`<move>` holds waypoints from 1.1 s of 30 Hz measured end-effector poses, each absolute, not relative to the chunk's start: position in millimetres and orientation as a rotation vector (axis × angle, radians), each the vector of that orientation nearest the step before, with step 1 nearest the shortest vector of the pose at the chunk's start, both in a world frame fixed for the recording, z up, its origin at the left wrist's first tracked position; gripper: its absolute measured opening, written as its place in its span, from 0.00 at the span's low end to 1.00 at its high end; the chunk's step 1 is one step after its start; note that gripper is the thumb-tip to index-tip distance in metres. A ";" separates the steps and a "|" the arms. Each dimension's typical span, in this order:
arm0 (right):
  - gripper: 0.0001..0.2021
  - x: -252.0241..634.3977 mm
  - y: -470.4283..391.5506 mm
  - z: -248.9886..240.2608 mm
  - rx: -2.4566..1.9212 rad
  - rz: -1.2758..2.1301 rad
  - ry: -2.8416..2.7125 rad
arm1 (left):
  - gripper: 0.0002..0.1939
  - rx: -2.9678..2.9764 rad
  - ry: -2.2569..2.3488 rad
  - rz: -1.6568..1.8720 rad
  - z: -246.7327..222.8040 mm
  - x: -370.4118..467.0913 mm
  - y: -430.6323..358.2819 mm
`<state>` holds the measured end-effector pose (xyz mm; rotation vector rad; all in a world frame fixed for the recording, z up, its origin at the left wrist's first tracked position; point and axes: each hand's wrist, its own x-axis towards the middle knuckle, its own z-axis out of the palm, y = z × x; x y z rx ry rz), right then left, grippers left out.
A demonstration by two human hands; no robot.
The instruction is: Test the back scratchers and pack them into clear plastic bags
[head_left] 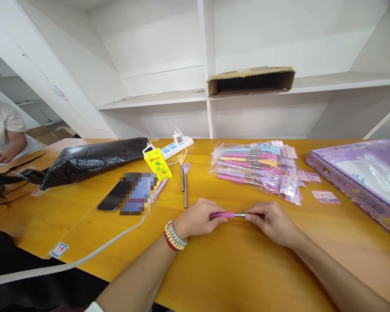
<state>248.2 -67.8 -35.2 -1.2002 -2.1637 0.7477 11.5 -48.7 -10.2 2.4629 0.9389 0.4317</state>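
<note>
My left hand pinches the pink handle of a thin rod held level above the table. My right hand grips the rod's other end, and its fingers hide that tip. Bare silver metal shows between the two hands. Behind my left hand lie a purple hand-shaped scratcher and a yellow one, both with metal stems. A pile of bagged scratchers in pink, blue, yellow and purple lies beyond my hands. A small printed card is to the right of the pile.
An open purple box stands at right. At left are a black wrapped package, a phone, a yellow carton, a power strip and a white cable. A person sits far left. A cardboard box rests on the shelf.
</note>
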 end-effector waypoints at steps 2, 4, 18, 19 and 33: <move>0.17 248.2 -68.0 -35.6 -1.200 0.745 -2.164 | 0.16 2.459 0.944 0.429 -9.8 11.9 -48.8; 0.16 247.7 -68.4 -35.7 -1.208 0.741 -2.171 | 0.16 2.454 0.944 0.423 -9.5 12.3 -48.2; 0.12 249.1 -65.2 -40.7 -1.284 0.707 -2.147 | 0.16 2.478 1.005 0.387 -15.5 15.6 -47.6; 0.12 249.3 -64.9 -40.9 -1.287 0.705 -2.141 | 0.16 2.489 1.001 0.383 -15.8 16.0 -47.9; 0.12 250.8 -65.3 -43.2 -1.289 0.615 -2.174 | 0.17 2.728 0.969 0.400 -21.2 21.4 -45.0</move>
